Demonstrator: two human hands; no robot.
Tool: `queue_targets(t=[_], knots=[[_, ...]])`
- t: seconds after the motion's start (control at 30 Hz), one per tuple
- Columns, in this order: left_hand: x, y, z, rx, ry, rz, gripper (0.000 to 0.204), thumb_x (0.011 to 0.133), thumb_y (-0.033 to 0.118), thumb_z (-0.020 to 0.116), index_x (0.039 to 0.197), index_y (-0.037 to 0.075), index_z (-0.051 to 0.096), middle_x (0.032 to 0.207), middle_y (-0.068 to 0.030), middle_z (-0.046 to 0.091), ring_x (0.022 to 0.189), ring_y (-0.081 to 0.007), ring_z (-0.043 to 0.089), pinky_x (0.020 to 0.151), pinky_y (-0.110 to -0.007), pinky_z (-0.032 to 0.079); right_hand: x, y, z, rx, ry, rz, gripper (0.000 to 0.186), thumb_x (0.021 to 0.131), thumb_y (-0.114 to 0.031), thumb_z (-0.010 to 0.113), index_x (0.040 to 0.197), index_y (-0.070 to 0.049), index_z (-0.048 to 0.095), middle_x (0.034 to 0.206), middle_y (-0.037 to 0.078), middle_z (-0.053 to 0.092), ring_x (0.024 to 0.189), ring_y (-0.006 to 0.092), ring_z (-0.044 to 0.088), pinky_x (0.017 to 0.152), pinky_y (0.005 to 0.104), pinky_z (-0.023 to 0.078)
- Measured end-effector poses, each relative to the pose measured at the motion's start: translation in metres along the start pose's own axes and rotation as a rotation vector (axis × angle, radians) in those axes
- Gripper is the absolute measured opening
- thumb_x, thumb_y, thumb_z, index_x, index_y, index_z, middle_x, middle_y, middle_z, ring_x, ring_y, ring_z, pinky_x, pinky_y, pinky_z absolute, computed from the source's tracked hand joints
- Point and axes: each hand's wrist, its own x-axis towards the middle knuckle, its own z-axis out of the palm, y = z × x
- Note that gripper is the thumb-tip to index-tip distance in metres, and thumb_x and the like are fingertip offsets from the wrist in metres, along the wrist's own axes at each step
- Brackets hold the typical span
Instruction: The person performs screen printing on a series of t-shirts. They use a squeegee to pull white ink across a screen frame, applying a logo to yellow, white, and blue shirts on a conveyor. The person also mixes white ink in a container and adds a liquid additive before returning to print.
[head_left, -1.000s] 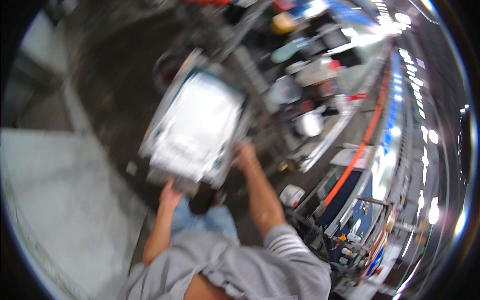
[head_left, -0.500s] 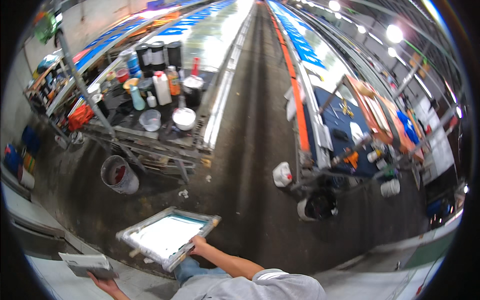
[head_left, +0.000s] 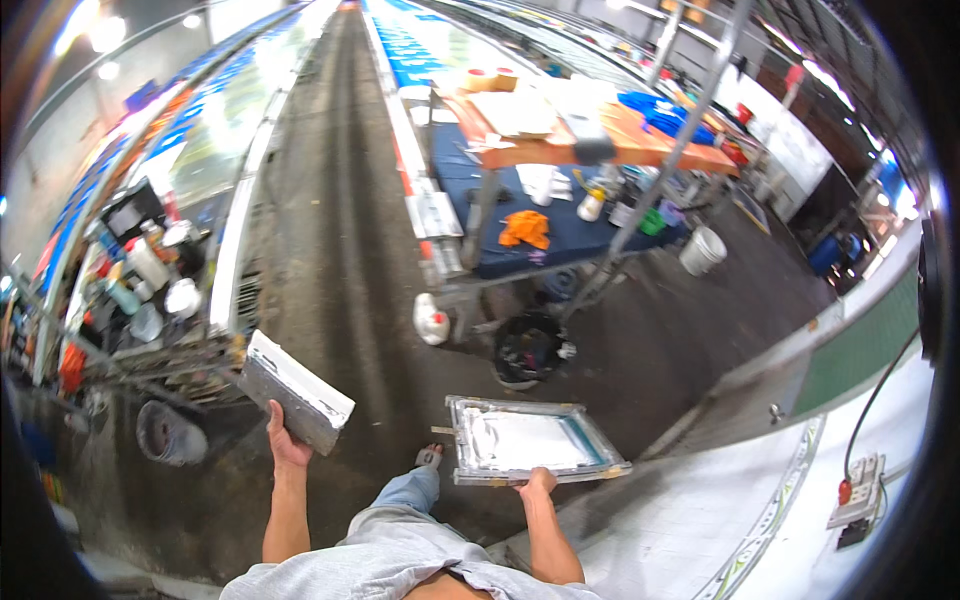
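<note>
My left hand [head_left: 287, 440] is closed on the edge of a flat grey slab [head_left: 296, 400] with a white strip along its upper side, raised at my left. My right hand [head_left: 536, 483] grips the near edge of a rectangular framed screen [head_left: 540, 435], which lies nearly flat in the air at my right, smeared white inside with a teal band along its far right part. The slab and the screen are apart. Below them shows my leg in blue jeans [head_left: 405, 490].
Long tables flank an aisle [head_left: 340, 200]. Left: clutter of containers [head_left: 150, 270], a grey bucket [head_left: 170, 432]. Right: an orange-topped bench [head_left: 620, 147] over blue surface, white jug [head_left: 430, 318], black-lined bin [head_left: 528, 348], white pail [head_left: 702, 250]. A white ledge with power strip [head_left: 855, 495] is at lower right.
The view has swung rightward. The screen has moved from the middle to my right, and the grey slab in my left hand has come up higher, apart from the screen.
</note>
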Motion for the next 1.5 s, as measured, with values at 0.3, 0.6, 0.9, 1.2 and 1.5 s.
queue_targets(t=[0.3, 0.6, 0.9, 1.2, 1.5], knots=[[0.09, -0.35, 0.156, 0.052, -0.177, -0.746, 0.052, 0.091, 0.042, 0.063, 0.129, 0.007, 0.055, 0.122, -0.0091, 0.064, 0.113, -0.029, 0.06, 0.103, -0.05, 0.044, 0.142, -0.25, -0.112, 0.223, 0.216, -0.448, 0.043, 0.068, 0.011, 0.05, 0.11, 0.002, 0.055, 0.105, 0.014, 0.058, 0.091, 0.0335, 0.061, 0.079, 0.0528, 0.051], [0.145, -0.674, 0.413, 0.246, -0.517, -1.366, 0.056, 0.093, 0.047, 0.06, 0.13, 0.006, 0.055, 0.121, -0.0123, 0.065, 0.106, -0.0253, 0.065, 0.095, -0.044, 0.051, 0.138, -0.442, -0.131, 0.465, 0.249, -0.711, 0.059, 0.064, 0.014, 0.049, 0.123, 0.006, 0.053, 0.12, 0.019, 0.058, 0.107, 0.0354, 0.059, 0.094, 0.0463, 0.047], [0.181, -0.958, 0.616, 0.545, -0.578, -1.148, 0.05, 0.091, 0.05, 0.062, 0.113, 0.005, 0.063, 0.098, -0.0084, 0.07, 0.085, -0.0204, 0.068, 0.077, -0.04, 0.055, 0.265, -0.7, -0.117, 0.358, 0.345, -0.766, 0.061, 0.066, 0.01, 0.052, 0.127, 0.006, 0.051, 0.122, 0.018, 0.058, 0.108, 0.0337, 0.059, 0.092, 0.0447, 0.047], [0.257, -1.186, 0.778, 0.601, -0.683, -0.923, 0.054, 0.085, 0.044, 0.072, 0.118, 0.004, 0.059, 0.101, -0.0069, 0.068, 0.085, -0.0202, 0.067, 0.077, -0.04, 0.056, 0.444, -0.999, -0.122, 0.315, 0.161, -0.763, 0.063, 0.065, 0.003, 0.054, 0.129, 0.002, 0.052, 0.11, 0.012, 0.061, 0.092, 0.0247, 0.062, 0.074, 0.0344, 0.051], [0.292, -1.515, 0.938, 0.521, -0.933, -1.309, 0.054, 0.087, 0.044, 0.069, 0.121, 0.003, 0.061, 0.108, -0.01, 0.069, 0.091, -0.0227, 0.069, 0.084, -0.04, 0.055, 0.542, -1.202, -0.119, 0.355, 0.362, -0.841, 0.063, 0.064, 0.002, 0.057, 0.127, 0.002, 0.054, 0.104, 0.01, 0.063, 0.09, 0.0239, 0.062, 0.078, 0.0338, 0.05]])
